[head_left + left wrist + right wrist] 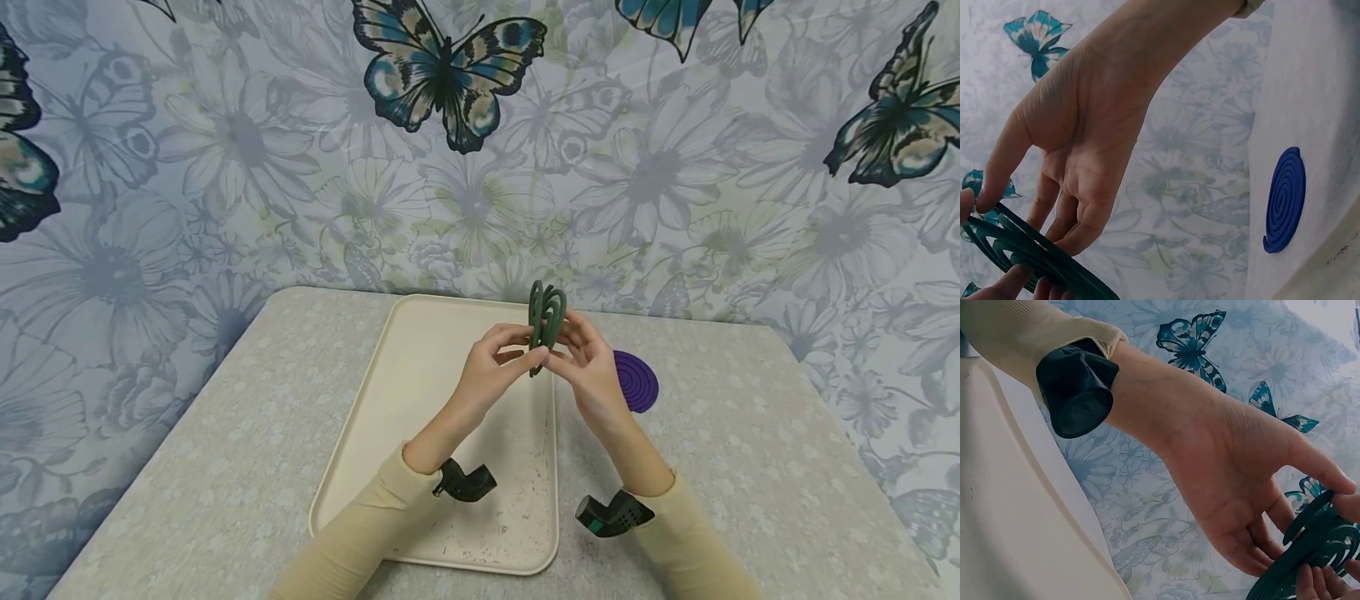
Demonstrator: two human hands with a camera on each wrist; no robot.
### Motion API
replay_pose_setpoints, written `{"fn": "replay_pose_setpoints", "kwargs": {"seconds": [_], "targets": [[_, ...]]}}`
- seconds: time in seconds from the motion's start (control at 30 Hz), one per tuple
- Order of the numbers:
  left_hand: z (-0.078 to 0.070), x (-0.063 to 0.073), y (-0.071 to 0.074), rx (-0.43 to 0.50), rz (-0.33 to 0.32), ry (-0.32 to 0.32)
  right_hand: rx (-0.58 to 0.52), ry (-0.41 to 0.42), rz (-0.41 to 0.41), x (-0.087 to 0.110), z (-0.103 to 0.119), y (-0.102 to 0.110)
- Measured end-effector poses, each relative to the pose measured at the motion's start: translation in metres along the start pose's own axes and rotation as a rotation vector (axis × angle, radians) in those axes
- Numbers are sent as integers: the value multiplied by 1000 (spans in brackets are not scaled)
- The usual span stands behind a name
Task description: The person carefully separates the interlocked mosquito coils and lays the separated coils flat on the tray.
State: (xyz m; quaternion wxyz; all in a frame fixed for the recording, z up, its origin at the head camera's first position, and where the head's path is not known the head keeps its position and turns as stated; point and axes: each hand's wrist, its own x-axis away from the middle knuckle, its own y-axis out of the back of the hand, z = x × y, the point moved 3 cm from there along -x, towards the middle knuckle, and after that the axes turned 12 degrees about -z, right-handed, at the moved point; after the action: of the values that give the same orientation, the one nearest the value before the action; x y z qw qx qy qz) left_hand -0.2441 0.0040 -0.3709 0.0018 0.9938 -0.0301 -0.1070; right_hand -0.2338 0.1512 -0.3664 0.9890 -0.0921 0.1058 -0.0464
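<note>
Above the tray's right edge, a dark green spiral coil point(548, 315), which looks like rolled modelling clay, is held up on edge. My left hand point(489, 367) pinches it from the left, thumb near the coil's lower part. From the other side my right hand point(591, 367) grips it, the two thumbs almost meeting. In the left wrist view, the green coil's loops point(1054, 259) look spread apart, with gaps between them. A flat purple spiral coil point(637, 382) lies on the table beyond the right wrist; it appears blue in the left wrist view.
A cream tray point(442, 508) with dark specks along its lower right lies under the left arm. Around it extends a pale patterned tabletop point(750, 467). Butterfly-printed fabric point(480, 208) rises behind the table. Each wrist carries a small black camera point(467, 482).
</note>
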Motion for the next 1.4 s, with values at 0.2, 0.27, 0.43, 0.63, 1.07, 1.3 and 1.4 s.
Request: {"fn": "replay_pose_setpoints", "kwargs": {"seconds": [0.2, 0.27, 0.43, 0.63, 1.07, 1.3, 1.4], "targets": [[-2, 1, 0, 120, -50, 11, -99, 15, -78, 2, 3, 0], [-3, 0, 1, 174, -85, 11, -146, 31, -111, 3, 5, 1], [-6, 0, 2, 342, -161, 13, -294, 14, -176, 1, 8, 4], [-7, -1, 5, 491, -215, 21, -410, -73, -218, 0, 10, 7], [3, -6, 10, 614, -337, 42, -408, -148, -245, -4, 6, 11], [5, -6, 12, 621, -371, 57, -375, -129, -231, -4, 6, 12], [5, -7, 13, 614, -380, 63, -365, -125, -222, -4, 7, 12]]}}
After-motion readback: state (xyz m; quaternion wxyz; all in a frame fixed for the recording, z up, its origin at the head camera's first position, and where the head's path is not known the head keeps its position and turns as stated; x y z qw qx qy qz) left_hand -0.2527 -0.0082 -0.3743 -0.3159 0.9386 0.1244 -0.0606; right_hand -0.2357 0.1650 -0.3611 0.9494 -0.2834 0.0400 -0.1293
